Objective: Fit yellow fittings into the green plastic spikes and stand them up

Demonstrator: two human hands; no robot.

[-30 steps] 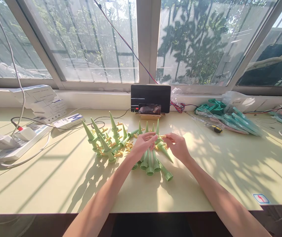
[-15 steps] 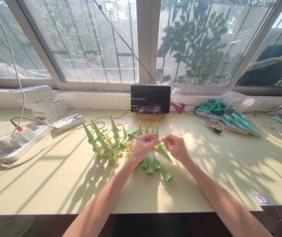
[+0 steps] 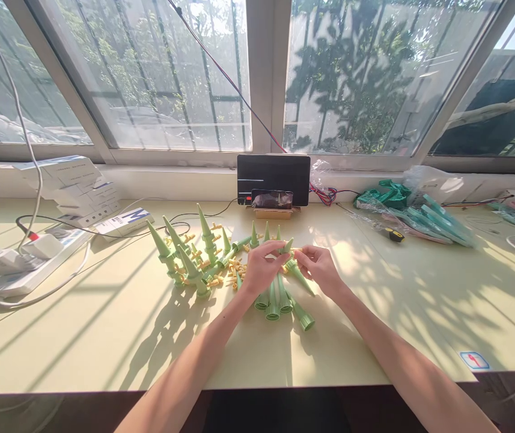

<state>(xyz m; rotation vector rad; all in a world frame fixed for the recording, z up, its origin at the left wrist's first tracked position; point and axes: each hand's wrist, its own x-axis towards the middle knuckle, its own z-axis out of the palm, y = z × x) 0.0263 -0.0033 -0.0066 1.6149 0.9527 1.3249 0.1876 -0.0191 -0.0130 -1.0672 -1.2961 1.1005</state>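
Above the middle of the table, my left hand (image 3: 261, 267) closes round a green watering spike (image 3: 288, 245), whose pointed tip shows past the fingers. My right hand (image 3: 320, 268) pinches a small yellow valve (image 3: 297, 251) against the spike's side; whether it is inserted cannot be made out. Beneath my hands lie several loose green spikes (image 3: 273, 304), their threaded open ends facing me. To the left, several spikes with yellow valves fitted (image 3: 207, 240) stand upright. A heap of loose yellow valves (image 3: 235, 273) is beside my left hand, partly covered by it.
A dark tablet (image 3: 274, 168) with a phone (image 3: 272, 199) before it stands by the window. White boxes (image 3: 81, 186) and a power strip (image 3: 43, 267) with cables are at left. Plastic-wrapped green pieces (image 3: 437, 222) and a yellow-black cutter (image 3: 393, 235) lie at right.
My right hand has come slightly nearer my left, and less of the yellow valve shows. The held spike's tip has tilted and sits lower. The view has shifted slightly.
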